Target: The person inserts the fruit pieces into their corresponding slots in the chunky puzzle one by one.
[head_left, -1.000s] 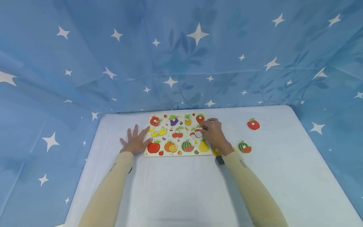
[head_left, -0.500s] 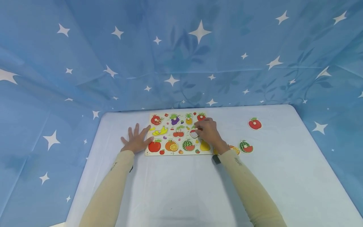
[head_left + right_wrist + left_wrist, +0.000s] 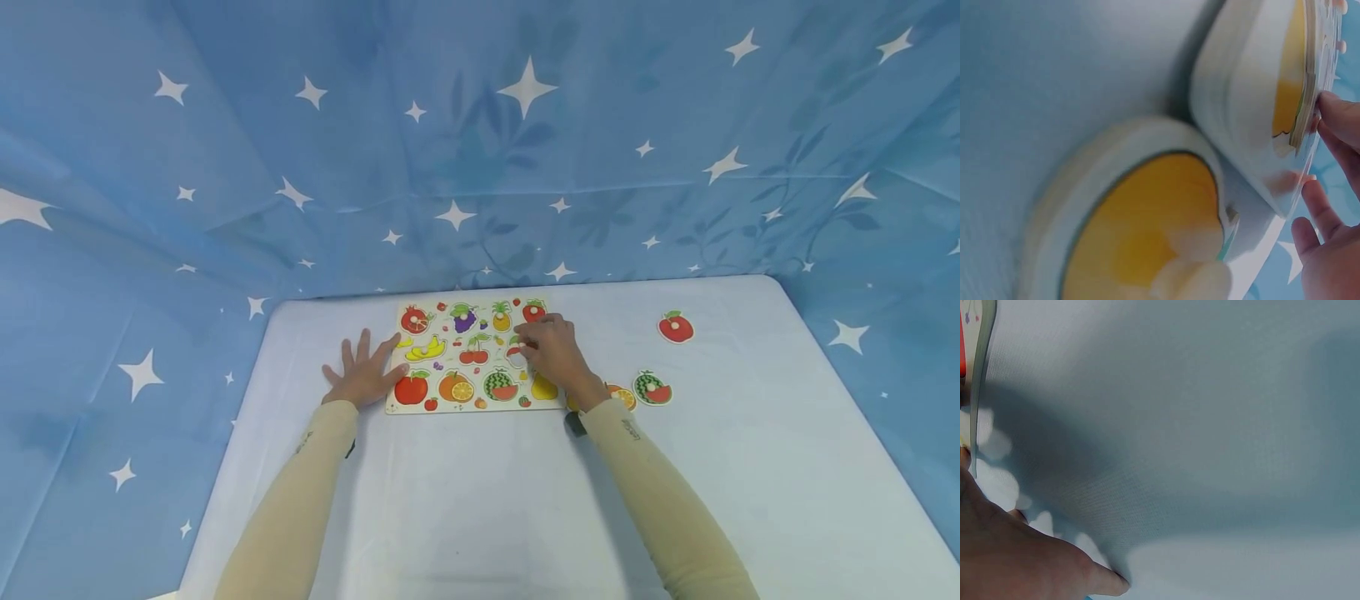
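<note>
- While the left hand (image 3: 363,375) lies spread, thumb and forefinger on the left edge of the fruit board (image 3: 495,407), the right hand (image 3: 557,348) pinches a red-and-white fruit piece (image 3: 514,353) at the middle row's right end; whether it sits flush is hidden.
- Pomegranate (image 3: 414,320), grapes (image 3: 463,317) and pineapple (image 3: 501,317) look done, knobs showing.
- Bottom row seems unfilled: apple piece (image 3: 676,327), watermelon piece (image 3: 652,388), orange piece (image 3: 622,397) and yellow piece (image 3: 1141,206) lie off the board, rightward.

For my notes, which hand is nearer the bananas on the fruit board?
Left. The left hand is at the left edge of the fruit board, beside the bananas; the right hand is farther, near its right edge.
</note>
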Tool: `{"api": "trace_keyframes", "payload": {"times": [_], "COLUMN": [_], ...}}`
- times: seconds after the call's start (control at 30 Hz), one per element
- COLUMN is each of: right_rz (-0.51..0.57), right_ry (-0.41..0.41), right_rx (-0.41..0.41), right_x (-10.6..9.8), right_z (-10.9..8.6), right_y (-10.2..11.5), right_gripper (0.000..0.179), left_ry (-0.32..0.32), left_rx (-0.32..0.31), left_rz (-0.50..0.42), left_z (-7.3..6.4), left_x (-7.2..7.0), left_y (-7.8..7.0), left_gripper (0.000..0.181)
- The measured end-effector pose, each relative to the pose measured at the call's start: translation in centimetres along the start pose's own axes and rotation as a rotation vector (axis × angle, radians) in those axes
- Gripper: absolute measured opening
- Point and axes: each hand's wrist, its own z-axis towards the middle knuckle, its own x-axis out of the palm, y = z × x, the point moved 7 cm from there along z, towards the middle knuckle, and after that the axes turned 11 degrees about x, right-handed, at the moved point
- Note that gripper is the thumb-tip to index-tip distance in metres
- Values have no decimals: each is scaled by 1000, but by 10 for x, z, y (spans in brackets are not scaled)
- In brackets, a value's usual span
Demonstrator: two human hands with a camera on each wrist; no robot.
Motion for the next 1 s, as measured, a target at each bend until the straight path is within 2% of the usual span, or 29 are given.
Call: {"api": "trace_keyframes", "payload": {"times": [0.23,0.3,0.37,0.5,0.6,0.8,1.0], "right_rz": [5,-7,-41,-136,-160,-91,-74], "right_ry": [-23,-25,-12,62,111,136,101], "right_rx": [-39,-57,-52,-3,37,66,75], "right_x": [-2,-1,2,10,13,6,-16], "right_z": [-3,-3,-4,-4,-6,-14,-24], "right_y": [4,5,4,-1,-5,-14,-36], "right_gripper": [4,12,30,78,101,110,111], "left_ry": [-5,-8,-5,4,7,-8,3], "left_rx": [3,5,5,0,-2,5,0], "left_rz": [10,6,3,0,-4,6,12], "left_z": [-1,0,0,1,2,3,2], "left_x": [-3,-3,-2,0,3,5,5], "left_y": [-1,0,1,3,2,2,5], "left_gripper": [78,78,79,79,79,79,82]}}
